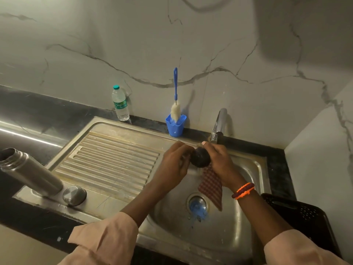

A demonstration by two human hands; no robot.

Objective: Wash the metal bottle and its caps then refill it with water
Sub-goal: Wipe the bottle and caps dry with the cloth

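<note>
Over the sink basin (246, 222) my left hand (174, 165) and my right hand (219, 163) together hold a dark round cap (200, 157). A red checked scrub cloth (211, 186) hangs down from my right hand, under the cap. The metal bottle (30, 173) stands uncapped at the left end of the drainboard, tilted in the wide-angle view. A round metal cap (74, 195) lies right beside its base. The tap (219, 124) rises just behind my hands; no water stream is visible.
A blue-handled bottle brush (175, 104) stands in a blue holder (175, 126) at the wall. A clear plastic water bottle (120, 104) stands on the dark counter behind the ribbed drainboard (107, 161). A black perforated basket (298, 217) sits at the right. A blue item covers the drain (197, 207).
</note>
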